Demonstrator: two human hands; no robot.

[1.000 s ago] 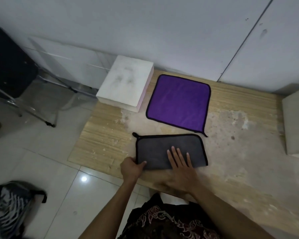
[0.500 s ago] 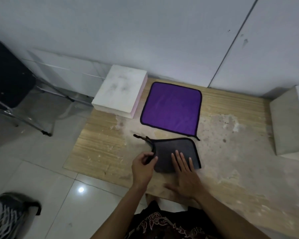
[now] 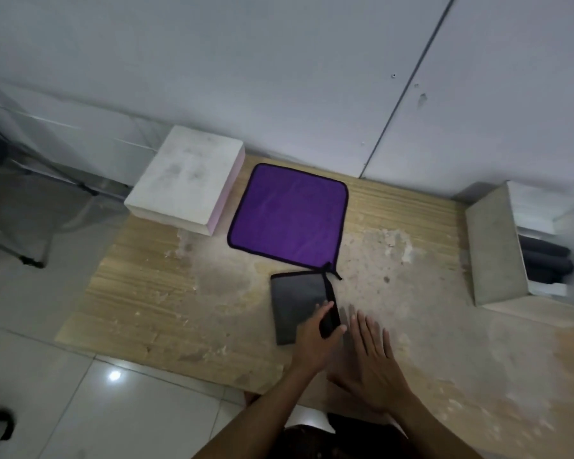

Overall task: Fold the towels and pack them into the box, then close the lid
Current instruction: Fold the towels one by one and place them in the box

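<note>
worn wooden desk (image 3: 153, 293) by white wall | left hand (image 3: 315, 339) pinches folded grey towel (image 3: 295, 303) edge | right hand (image 3: 371, 362) spread flat beside it | purple towel (image 3: 289, 213) flat behind

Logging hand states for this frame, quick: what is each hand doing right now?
Left hand: fingers pinch the right edge of the folded grey towel.
Right hand: open, fingers straight, flat over the mat, holding nothing.

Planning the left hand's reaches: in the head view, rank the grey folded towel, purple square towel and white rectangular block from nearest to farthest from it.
1. Grey folded towel, in the left hand's grip.
2. Purple square towel, just beyond.
3. White rectangular block, far left by the wall.
</note>
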